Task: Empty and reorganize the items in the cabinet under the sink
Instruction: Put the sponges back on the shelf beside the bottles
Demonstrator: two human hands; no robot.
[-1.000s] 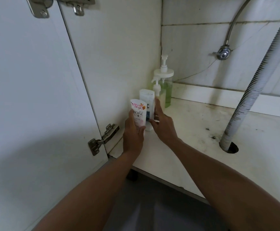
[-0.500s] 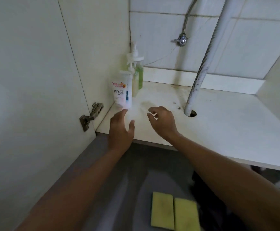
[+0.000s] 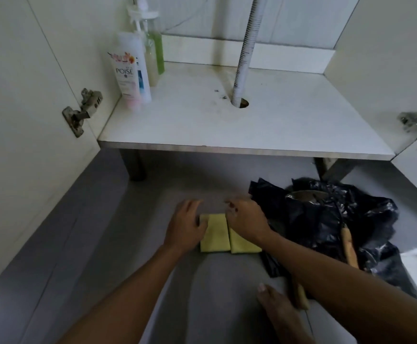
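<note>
Two yellow sponges lie side by side on the grey floor in front of the open cabinet. My left hand lies over the left sponge's left edge, fingers extended. My right hand lies over the top of the right sponge, fingers loosely bent. Neither hand plainly grips a sponge. On the white cabinet shelf, in the back left corner, stand a white and pink POISE tube, a second tube behind it, and two pump bottles.
A ribbed drain hose drops through a hole in the shelf. A crumpled black plastic bag with a wooden-handled tool lies on the floor to the right. My bare foot is at the bottom. Cabinet doors stand open on both sides.
Both hands let go of the tubes on the shelf, drew back and dropped to the floor onto the yellow sponges. The view tilted downward.
</note>
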